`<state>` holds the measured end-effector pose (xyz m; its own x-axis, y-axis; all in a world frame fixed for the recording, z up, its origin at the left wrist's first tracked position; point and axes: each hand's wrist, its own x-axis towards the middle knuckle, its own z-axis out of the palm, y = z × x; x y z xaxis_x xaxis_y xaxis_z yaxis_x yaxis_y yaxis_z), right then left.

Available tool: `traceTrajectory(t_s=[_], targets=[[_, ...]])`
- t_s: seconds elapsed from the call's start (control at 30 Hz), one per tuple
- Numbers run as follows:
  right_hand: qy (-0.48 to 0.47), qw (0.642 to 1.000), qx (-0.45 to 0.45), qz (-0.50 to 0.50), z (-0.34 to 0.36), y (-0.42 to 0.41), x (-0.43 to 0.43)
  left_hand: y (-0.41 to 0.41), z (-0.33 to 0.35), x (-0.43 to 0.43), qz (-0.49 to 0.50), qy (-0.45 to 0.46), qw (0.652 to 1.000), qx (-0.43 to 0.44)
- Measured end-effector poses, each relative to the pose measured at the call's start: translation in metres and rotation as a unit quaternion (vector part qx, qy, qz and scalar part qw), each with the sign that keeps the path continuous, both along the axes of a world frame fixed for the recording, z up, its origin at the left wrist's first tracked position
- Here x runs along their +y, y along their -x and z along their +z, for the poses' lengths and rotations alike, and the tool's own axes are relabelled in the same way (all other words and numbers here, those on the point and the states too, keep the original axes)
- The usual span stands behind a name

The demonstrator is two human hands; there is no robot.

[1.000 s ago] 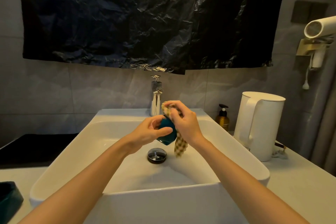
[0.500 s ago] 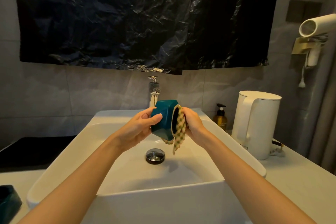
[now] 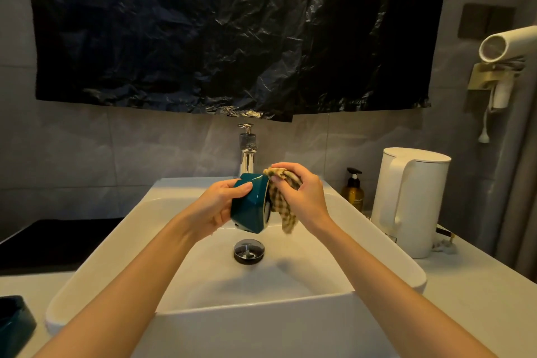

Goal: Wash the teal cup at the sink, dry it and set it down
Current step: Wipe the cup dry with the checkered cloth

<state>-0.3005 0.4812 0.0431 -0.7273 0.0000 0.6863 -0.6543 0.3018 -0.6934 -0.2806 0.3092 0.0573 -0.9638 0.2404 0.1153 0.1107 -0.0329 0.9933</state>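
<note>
The teal cup (image 3: 250, 206) is held on its side above the white sink basin (image 3: 122, 244), its mouth turned to the right. My left hand (image 3: 220, 203) grips the cup's base and side. My right hand (image 3: 302, 192) holds a yellow checked cloth (image 3: 282, 203) bunched against the cup's rim, and the cloth's tail hangs down beside the cup. The chrome tap (image 3: 247, 154) stands just behind the cup. No water is visibly running.
A round drain plug (image 3: 249, 251) sits in the basin floor. A white kettle (image 3: 409, 200) and an amber pump bottle (image 3: 353, 190) stand on the counter to the right. A second teal object (image 3: 14, 325) lies at the lower left edge. A hair dryer (image 3: 505, 43) hangs on the right wall.
The cup turned from tilted down to lying sideways and rose a little. My right hand shifted the cloth from inside the mouth up onto the cup's top rim.
</note>
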Motion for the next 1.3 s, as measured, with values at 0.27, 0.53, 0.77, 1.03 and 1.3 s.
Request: traceTrajectory(t_s=[0.27, 0.53, 0.77, 1.03, 1.3], targets=[[-0.032, 0.999, 0.008, -0.022, -0.001, 0.009, 0.002, -0.002, -0.001, 0.003, -0.008, 0.022, 1.0, 0.0], [-0.034, 0.999, -0.003, -0.017, -0.003, 0.01, 0.0, -0.001, -0.001, 0.0, 0.013, -0.006, 1.0, -0.004], [0.002, 0.994, 0.101, 0.03, -0.001, -0.003, -0.006, -0.007, 0.004, -0.004, -0.002, -0.064, 0.998, 0.027], [-0.029, 1.0, -0.004, -0.008, -0.007, 0.014, 0.002, -0.012, 0.009, -0.008, 0.029, -0.163, 0.986, 0.015], [0.004, 0.999, 0.032, 0.013, -0.002, 0.005, -0.004, -0.015, 0.01, -0.009, 0.045, -0.204, 0.978, -0.017]])
